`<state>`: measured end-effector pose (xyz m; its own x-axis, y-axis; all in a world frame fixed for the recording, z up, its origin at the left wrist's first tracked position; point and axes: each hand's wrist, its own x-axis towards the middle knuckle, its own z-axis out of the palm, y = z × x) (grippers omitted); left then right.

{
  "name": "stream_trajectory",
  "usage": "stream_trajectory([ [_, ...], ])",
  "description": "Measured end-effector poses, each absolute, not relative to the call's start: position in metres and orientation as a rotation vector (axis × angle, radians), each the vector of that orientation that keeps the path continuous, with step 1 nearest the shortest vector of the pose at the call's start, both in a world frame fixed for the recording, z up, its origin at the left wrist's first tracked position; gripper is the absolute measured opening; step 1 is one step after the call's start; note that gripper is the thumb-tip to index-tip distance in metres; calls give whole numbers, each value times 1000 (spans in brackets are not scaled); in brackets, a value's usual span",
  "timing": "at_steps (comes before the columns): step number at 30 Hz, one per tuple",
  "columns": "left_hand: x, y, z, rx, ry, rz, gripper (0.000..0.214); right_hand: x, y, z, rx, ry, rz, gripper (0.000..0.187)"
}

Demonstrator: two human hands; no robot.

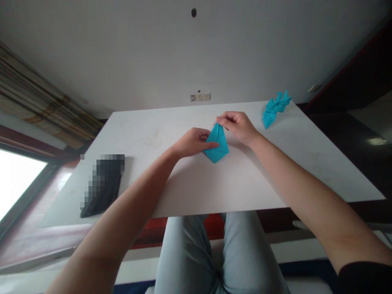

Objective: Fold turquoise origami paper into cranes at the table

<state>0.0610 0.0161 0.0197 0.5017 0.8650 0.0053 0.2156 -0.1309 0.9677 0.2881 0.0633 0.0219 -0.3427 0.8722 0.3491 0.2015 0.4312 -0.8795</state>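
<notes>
A blue sheet of origami paper (219, 153), folded into a kite shape with crease lines on it, is held over the middle of the white table. My left hand (196, 143) grips its left side, the thumb lying across the front and the fingers behind. At the narrow top tip, my right hand (238, 125) pinches the paper between thumb and forefinger. The paper's wide lower point faces me. Part of its back left side is hidden by my left hand.
Several folded blue paper figures (272, 111) sit together at the table's far right corner. A dark, partly pixelated flat device (105, 185) lies at the left of the white table (190, 192). Wall sockets (200, 97) are behind the table; a curtain (39, 102) hangs at left.
</notes>
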Motion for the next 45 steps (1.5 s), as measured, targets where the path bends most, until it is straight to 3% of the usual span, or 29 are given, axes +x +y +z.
stream_trajectory([
  [3,61,19,16,1577,927,778,39,291,68,19,-933,-1707,952,74],
  [10,52,41,-1,1401,1023,1178,79,295,66,17,-881,-1813,1078,74],
  [16,46,46,-1,1413,1051,1261,62,292,62,12,-838,-1922,1066,48],
  [20,47,43,4,1443,982,1225,48,295,60,14,-860,-1895,1111,49],
  [29,49,44,-1,1458,883,1208,78,296,67,11,-832,-1839,1053,52],
  [35,49,47,-4,1484,774,1227,63,296,74,4,-794,-1808,1024,40],
  [39,47,44,0,1538,746,1151,67,299,73,11,-801,-1751,1009,29],
  [45,48,46,2,1550,817,1226,63,305,72,14,-767,-1747,1134,43],
])
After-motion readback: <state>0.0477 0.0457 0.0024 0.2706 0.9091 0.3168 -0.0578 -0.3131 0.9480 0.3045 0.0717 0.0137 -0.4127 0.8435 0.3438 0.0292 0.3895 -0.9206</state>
